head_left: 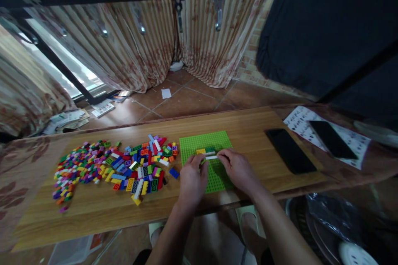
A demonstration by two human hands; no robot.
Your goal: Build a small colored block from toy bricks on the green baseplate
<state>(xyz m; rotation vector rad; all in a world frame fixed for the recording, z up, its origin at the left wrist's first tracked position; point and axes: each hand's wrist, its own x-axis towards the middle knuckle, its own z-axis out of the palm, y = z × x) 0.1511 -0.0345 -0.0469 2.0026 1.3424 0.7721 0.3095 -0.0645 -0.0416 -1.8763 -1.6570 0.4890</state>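
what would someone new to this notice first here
Probably the multicoloured heap of bricks, spread over the left part of the wooden tabletop. Next, the bright green baseplate near the middle, where the left hand and right hand meet at a slim white piece. To the right, a black phone stands out against the wood.

left grip (193, 174) and right grip (239, 169) pinch close together.

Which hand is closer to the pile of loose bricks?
The left. The left hand is right of the loose bricks; the right hand is farther right, past it.
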